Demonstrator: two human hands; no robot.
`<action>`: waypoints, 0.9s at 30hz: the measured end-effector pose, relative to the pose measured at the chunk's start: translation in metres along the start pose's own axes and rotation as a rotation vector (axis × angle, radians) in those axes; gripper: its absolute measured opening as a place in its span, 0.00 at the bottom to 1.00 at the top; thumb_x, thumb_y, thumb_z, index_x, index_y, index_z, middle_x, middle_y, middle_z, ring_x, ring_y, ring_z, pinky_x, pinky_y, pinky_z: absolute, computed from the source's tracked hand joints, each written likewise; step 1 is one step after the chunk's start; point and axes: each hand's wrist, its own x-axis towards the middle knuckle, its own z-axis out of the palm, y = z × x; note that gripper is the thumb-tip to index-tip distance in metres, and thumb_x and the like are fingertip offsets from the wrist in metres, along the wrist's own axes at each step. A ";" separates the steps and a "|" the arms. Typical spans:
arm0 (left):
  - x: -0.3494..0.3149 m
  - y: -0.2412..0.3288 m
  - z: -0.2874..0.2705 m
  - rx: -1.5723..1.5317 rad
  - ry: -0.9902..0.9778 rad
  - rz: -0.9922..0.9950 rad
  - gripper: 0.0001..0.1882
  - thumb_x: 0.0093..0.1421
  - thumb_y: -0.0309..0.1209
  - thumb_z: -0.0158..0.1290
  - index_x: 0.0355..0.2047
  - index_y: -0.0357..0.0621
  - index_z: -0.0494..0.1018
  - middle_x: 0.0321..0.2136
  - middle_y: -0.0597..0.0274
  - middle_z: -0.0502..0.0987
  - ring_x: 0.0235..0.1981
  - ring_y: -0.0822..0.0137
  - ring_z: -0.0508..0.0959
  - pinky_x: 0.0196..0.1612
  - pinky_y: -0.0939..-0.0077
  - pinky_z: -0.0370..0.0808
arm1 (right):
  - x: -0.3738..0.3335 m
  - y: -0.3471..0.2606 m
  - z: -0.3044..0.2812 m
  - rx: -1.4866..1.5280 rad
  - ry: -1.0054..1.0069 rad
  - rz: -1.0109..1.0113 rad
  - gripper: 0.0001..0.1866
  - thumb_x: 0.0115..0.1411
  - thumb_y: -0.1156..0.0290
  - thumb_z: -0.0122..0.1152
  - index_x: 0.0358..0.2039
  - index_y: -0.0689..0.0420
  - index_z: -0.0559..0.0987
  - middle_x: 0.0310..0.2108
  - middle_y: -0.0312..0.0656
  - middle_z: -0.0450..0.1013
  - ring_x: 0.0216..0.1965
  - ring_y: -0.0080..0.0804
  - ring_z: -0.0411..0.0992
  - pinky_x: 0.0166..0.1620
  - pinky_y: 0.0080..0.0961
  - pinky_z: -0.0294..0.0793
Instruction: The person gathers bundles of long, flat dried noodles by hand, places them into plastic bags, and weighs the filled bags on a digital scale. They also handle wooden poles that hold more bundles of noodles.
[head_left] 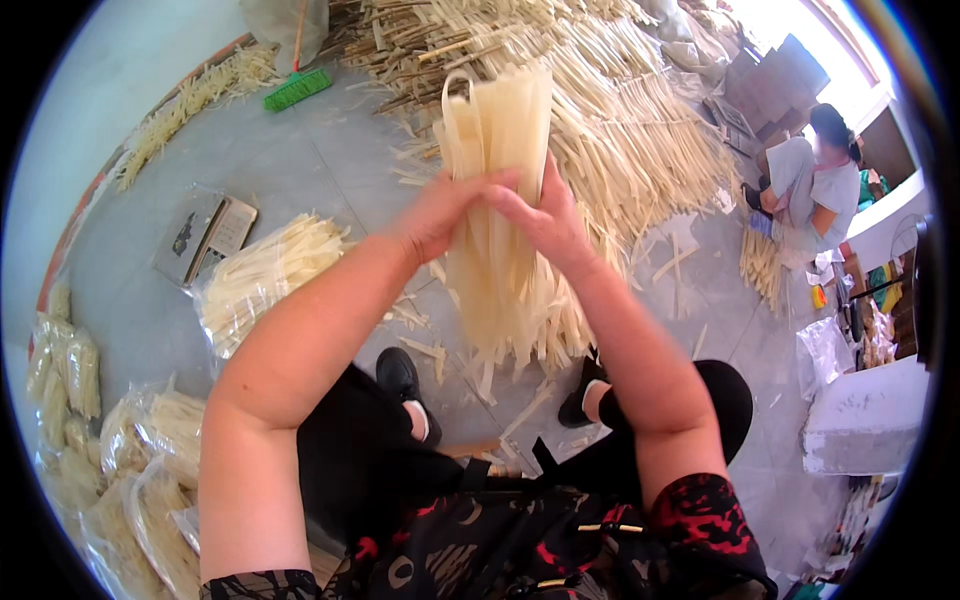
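— Those fingers (pixel 553 182), are they closed on something?

— Yes, round a bundle of long pale strips (pixel 505 125). The left hand (pixel 435 220) has it from one side, the right hand (pixel 555 225) from the other, close together over the near face. Most of the fingers are hidden behind it.

— Where's the bundle, exactly?

— Upright in front of the worker's body, over the grey tiled floor (pixel 335 170).

— And what's the biggest thing lying about?

— The heap of strips (pixel 640 140), spread out just beyond the bundle. Next, the clear bags (pixel 150 430), full of strips, down by the worker's left. Then a seated person (pixel 805 195), well off to the right, beside a small sheaf (pixel 760 265).

— Anything smaller?

— On the left, a plastic-wrapped batch (pixel 275 265) of strips, a flat box-like thing (pixel 207 235) near it, and farther off a green broom head (pixel 298 90).
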 end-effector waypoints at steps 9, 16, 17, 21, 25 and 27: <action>-0.042 0.043 0.058 0.017 -0.069 0.266 0.31 0.53 0.40 0.62 0.54 0.38 0.66 0.44 0.57 0.75 0.44 0.67 0.77 0.45 0.72 0.77 | 0.005 -0.100 -0.022 -0.308 -0.271 -0.174 0.47 0.40 0.60 0.76 0.60 0.55 0.62 0.46 0.45 0.74 0.49 0.38 0.72 0.53 0.35 0.71; -0.055 0.057 0.063 0.108 -0.068 0.472 0.26 0.52 0.36 0.63 0.48 0.37 0.71 0.40 0.57 0.77 0.39 0.67 0.78 0.41 0.72 0.77 | -0.008 -0.155 -0.003 -0.302 -0.232 -0.094 0.47 0.39 0.67 0.74 0.60 0.56 0.60 0.49 0.46 0.71 0.50 0.34 0.72 0.49 0.33 0.74; -0.058 0.058 0.057 0.063 -0.064 0.469 0.25 0.52 0.36 0.63 0.48 0.37 0.71 0.40 0.58 0.77 0.40 0.67 0.78 0.42 0.72 0.77 | -0.007 -0.158 0.006 -0.284 -0.202 -0.131 0.48 0.39 0.68 0.74 0.61 0.56 0.59 0.49 0.46 0.71 0.50 0.34 0.72 0.49 0.33 0.74; -0.062 0.063 0.042 -0.111 -0.017 0.502 0.24 0.53 0.35 0.62 0.47 0.38 0.71 0.41 0.58 0.77 0.42 0.66 0.77 0.44 0.71 0.76 | 0.010 -0.144 0.020 -0.201 -0.251 -0.246 0.51 0.39 0.65 0.76 0.62 0.60 0.56 0.51 0.49 0.69 0.53 0.38 0.69 0.55 0.36 0.70; -0.056 0.064 0.017 -0.295 0.087 0.458 0.25 0.53 0.36 0.61 0.49 0.39 0.70 0.45 0.56 0.75 0.47 0.62 0.75 0.48 0.67 0.74 | 0.015 -0.159 0.028 -0.687 -0.240 -0.145 0.53 0.49 0.55 0.72 0.67 0.58 0.49 0.59 0.49 0.62 0.61 0.38 0.60 0.61 0.33 0.60; -0.060 0.070 0.006 -0.373 0.137 0.423 0.28 0.51 0.35 0.63 0.50 0.38 0.69 0.44 0.55 0.75 0.46 0.61 0.75 0.48 0.66 0.74 | 0.014 -0.169 0.028 -0.512 -0.397 -0.053 0.53 0.51 0.50 0.69 0.67 0.59 0.48 0.61 0.51 0.59 0.62 0.41 0.59 0.62 0.33 0.58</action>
